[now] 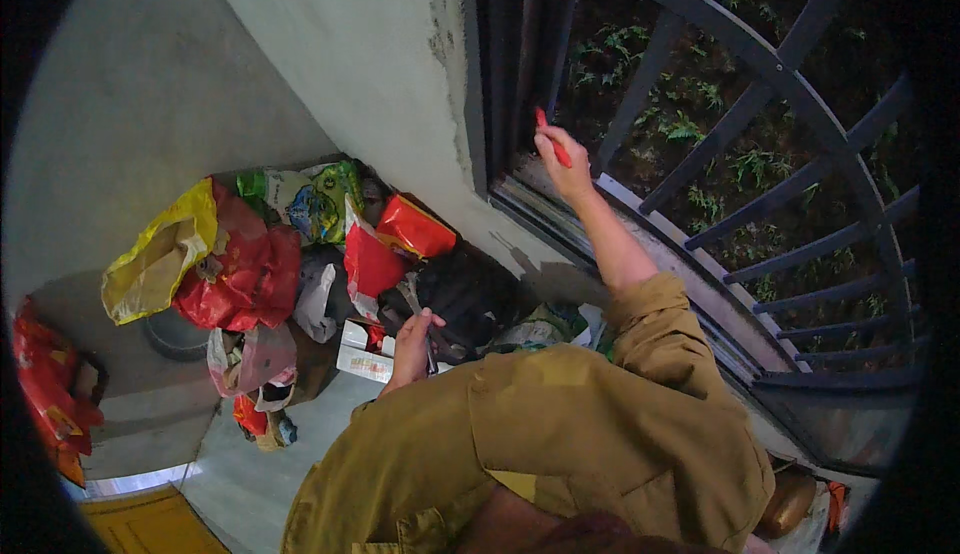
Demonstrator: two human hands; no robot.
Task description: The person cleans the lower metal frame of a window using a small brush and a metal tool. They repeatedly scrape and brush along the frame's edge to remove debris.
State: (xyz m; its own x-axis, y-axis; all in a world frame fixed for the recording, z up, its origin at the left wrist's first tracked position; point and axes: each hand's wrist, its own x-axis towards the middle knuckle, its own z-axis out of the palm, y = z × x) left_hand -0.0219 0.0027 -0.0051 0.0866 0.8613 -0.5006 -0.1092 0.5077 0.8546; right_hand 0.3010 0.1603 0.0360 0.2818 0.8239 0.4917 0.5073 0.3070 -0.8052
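My right hand [566, 164] grips a slim red tool [562, 154], perhaps a handle, whose far end points into the dark corner of the window frame [517, 66]. That arm reaches out over the window sill track [551, 212]. Lower and to the left, my left hand [411, 345] holds a grey metal hand tool [410, 295] with a flared end pointing up; its exact kind cannot be made out. Below and behind this hand are a white printed carton [365, 359] and a dark bag [472, 291].
Dark window bars [720, 130] bow outward above plants [682, 126]. Against the wall [360, 51] lie red bags [255, 272], a yellow-edged bag [161, 254], a green printed sack [319, 197] and a pink plastic bag [255, 359]. Another red bag [52, 381] is at far left.
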